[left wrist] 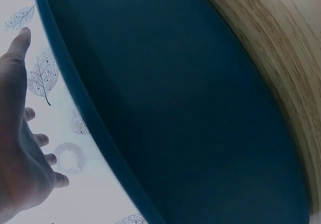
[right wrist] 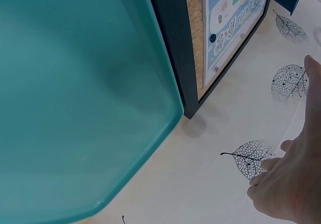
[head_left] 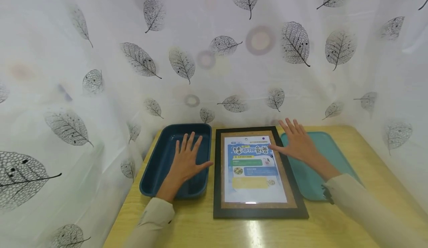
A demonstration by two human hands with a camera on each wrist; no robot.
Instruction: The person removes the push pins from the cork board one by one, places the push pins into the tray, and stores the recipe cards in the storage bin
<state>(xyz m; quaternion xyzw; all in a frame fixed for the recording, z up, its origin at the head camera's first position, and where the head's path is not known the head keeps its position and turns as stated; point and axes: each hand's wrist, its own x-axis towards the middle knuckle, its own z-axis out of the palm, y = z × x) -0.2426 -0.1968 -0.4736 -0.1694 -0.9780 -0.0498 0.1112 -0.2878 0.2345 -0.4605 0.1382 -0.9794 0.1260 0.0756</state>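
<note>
Here, framed poster [head_left: 255, 172] between spread hands

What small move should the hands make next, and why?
Probably bring both hands onto the frame's side edges. The left hand hovers open over the blue tray, the right hand over the teal tray, and the frame lies untouched between them.

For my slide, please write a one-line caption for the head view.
Left hand spread over dark blue plastic tray, right hand over teal tray, black-framed poster between.
</note>
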